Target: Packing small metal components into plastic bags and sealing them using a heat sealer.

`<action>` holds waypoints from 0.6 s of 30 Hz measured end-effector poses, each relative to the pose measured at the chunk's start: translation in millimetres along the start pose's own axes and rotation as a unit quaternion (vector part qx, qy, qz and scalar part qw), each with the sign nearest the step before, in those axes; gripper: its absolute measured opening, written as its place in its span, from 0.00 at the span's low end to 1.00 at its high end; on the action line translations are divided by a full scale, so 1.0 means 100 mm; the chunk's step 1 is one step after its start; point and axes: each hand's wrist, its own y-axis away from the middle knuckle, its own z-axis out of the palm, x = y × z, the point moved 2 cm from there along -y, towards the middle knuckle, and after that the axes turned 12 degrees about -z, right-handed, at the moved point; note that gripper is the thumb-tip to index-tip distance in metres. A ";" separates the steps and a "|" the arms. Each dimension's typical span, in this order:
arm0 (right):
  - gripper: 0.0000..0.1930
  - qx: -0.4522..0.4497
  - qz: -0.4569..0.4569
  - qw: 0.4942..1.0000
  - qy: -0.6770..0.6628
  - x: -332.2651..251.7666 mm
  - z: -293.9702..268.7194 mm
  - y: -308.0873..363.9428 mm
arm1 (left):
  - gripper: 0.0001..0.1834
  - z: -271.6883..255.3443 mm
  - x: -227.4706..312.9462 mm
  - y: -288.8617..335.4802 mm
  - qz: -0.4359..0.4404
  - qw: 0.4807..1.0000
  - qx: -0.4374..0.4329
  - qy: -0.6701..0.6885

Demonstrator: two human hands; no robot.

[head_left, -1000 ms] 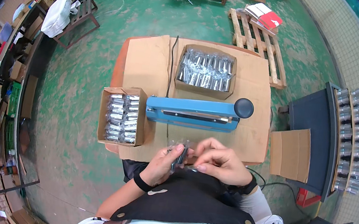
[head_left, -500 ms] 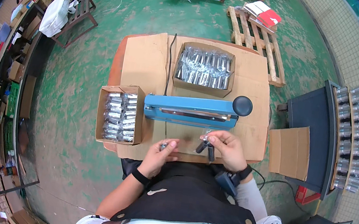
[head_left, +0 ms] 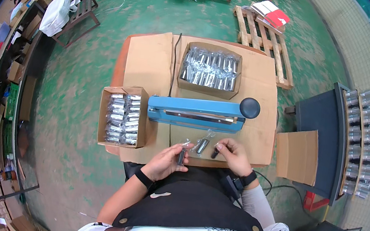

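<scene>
My left hand (head_left: 165, 164) is closed around a small dark cylinder in a clear bag (head_left: 181, 155), held upright at the table's near edge. To its right, my right hand (head_left: 236, 157) pinches another small dark cylinder (head_left: 215, 153) between thumb and fingers. Between the hands, a bagged shiny cylinder (head_left: 202, 145) lies tilted on the cardboard. Just beyond it stands a blue bar heat sealer (head_left: 196, 105) with a round black knob (head_left: 250, 108) at its right end.
Left of the sealer, an open carton (head_left: 142, 124) holds rows of bagged shiny cylinders; another carton (head_left: 207, 91) behind it is similarly filled. Cardboard (head_left: 148, 58) covers the table. A dark bench (head_left: 318, 129) with racked metal cylinders stands to the right. A wooden pallet (head_left: 270, 47) lies beyond.
The cylinders bunched in my right hand have been separated: one bagged piece now lies on the table and one remains in that hand. My left hand has moved right and now shows a bagged cylinder.
</scene>
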 end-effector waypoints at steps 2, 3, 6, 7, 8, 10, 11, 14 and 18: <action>0.06 -0.019 -0.011 0.998 -0.066 -0.41 0.15 0.03 | 0.19 -0.04 -0.02 -0.07 0.016 0.995 -0.090 -0.034; 0.06 -0.038 -0.024 0.990 -0.131 -0.52 0.23 0.02 | 0.19 0.01 -0.03 -0.08 0.013 0.995 -0.093 -0.037; 0.07 -0.070 0.002 0.980 -0.184 -0.59 0.47 0.02 | 0.19 0.21 -0.03 -0.06 0.079 0.994 -0.033 -0.075; 0.07 -0.083 0.024 0.967 -0.238 -0.61 0.56 0.03 | 0.18 0.26 -0.01 -0.04 0.113 0.982 -0.005 -0.154; 0.09 -0.052 0.025 0.966 -0.252 -0.62 0.62 0.02 | 0.17 0.29 0.00 -0.02 0.148 0.962 0.026 -0.230; 0.09 -0.013 -0.003 0.979 -0.204 -0.51 0.57 0.01 | 0.16 0.26 -0.05 0.03 0.160 0.947 0.037 -0.275; 0.09 0.027 -0.030 0.987 -0.155 -0.48 0.54 0.00 | 0.15 0.24 -0.05 0.05 0.171 0.931 0.048 -0.320; 0.10 0.032 -0.006 0.980 -0.195 -0.50 0.56 0.01 | 0.15 0.15 -0.02 0.11 0.149 0.921 0.032 -0.358; 0.11 0.053 0.006 0.975 -0.216 -0.60 0.51 -0.01 | 0.17 0.21 -0.04 0.14 0.077 0.992 -0.063 -0.082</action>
